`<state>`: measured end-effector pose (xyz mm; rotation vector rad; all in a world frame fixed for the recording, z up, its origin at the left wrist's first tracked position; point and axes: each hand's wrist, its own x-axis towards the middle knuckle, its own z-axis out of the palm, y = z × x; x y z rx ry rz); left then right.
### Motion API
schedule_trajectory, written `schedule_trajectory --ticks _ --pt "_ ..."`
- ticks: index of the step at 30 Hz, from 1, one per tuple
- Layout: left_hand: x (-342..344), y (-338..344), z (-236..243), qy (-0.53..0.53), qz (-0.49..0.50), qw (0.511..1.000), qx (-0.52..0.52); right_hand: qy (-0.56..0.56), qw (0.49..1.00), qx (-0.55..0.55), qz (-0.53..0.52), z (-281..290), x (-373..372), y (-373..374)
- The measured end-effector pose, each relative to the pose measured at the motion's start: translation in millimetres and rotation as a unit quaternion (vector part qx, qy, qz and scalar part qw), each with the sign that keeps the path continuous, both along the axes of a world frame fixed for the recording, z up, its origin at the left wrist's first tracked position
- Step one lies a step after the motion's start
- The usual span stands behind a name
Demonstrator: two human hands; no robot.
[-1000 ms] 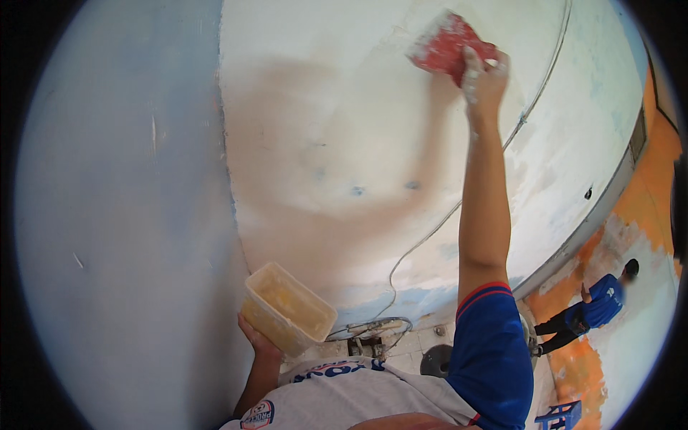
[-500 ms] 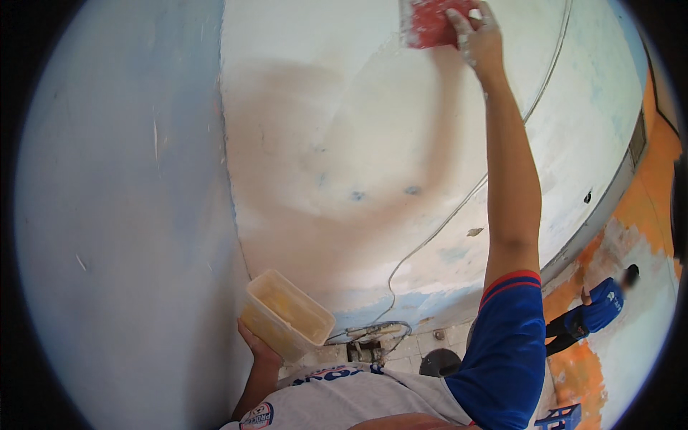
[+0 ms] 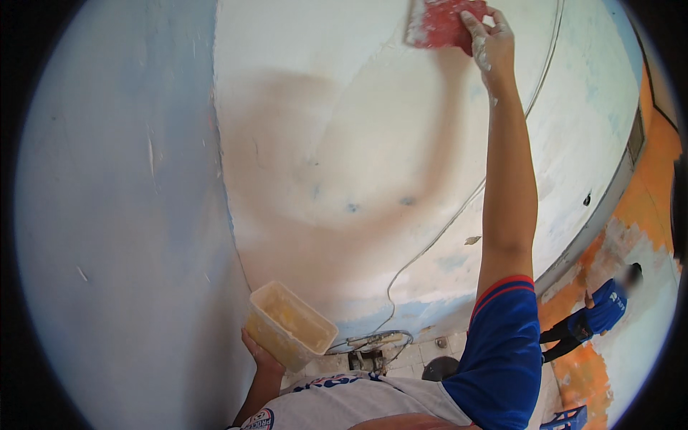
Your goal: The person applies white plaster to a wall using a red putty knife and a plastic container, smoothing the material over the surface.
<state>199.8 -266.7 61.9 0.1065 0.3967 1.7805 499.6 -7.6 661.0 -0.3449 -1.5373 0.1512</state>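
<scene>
High on the white wall (image 3: 358, 136), my right hand (image 3: 494, 49) grips a flat red putty spreader (image 3: 441, 25) smeared with white paste. The spreader lies against the wall surface or very close to it, its top cut off by the picture's edge. White paste also coats my right thumb and fingers. Down at the lower left, my left hand (image 3: 262, 355) supports a translucent rectangular plastic tub (image 3: 281, 344) from its side and underside. Yellowish-white residue shows inside the tub, which is tilted. Most of my left fingers are hidden behind it.
A bluish wall (image 3: 107, 215) meets the white one in a corner at left. A thin cable (image 3: 430, 247) runs down the white wall to tangled cords (image 3: 373, 340). A dark round container (image 3: 439, 368) stands on the floor. Another person (image 3: 598, 309) stands at right, near a blue stool-like object (image 3: 566, 418).
My right hand and the spreader have shifted slightly right in the picture. The tub sits a little lower. The view has moved a bit, and the other person has changed stance.
</scene>
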Motion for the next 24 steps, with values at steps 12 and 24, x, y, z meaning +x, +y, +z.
schedule_trajectory --ticks 12,24 --pt "-9 10 -8 -0.012 -0.013 0.998 0.052 0.114 0.992 -0.009 0.046 -42 5 -10" --pt "-14 9 -38 -0.016 -0.021 0.998 0.055 0.085 0.988 -0.125 0.029 -95 -25 -25"
